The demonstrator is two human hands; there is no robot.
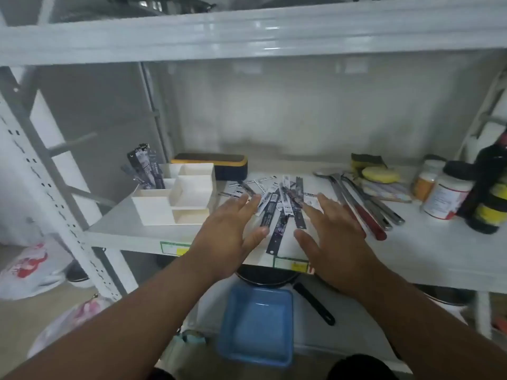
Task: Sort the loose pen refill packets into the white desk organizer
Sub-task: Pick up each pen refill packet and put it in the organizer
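Several loose pen refill packets (pixel 284 202), long black and white strips, lie fanned in a heap at the middle of the white shelf (pixel 439 248). My left hand (pixel 227 237) hovers at the heap's left side with straight fingers, holding nothing. My right hand (pixel 332 237) mirrors it on the right side, fingers spread. The white desk organizer (pixel 178 198) stands to the left on the shelf. Several dark packets (pixel 145 168) stand upright in its back-left compartment; the other compartments look bare.
A black and yellow case (pixel 219 164) lies behind the organizer. Metal utensils and a red-handled tool (pixel 365 207) lie right of the heap, then sponges (pixel 380 174), pill bottles (pixel 444 196) and a dark bottle (pixel 491 187). Below the shelf sit a blue tub (pixel 256 325) and a pan.
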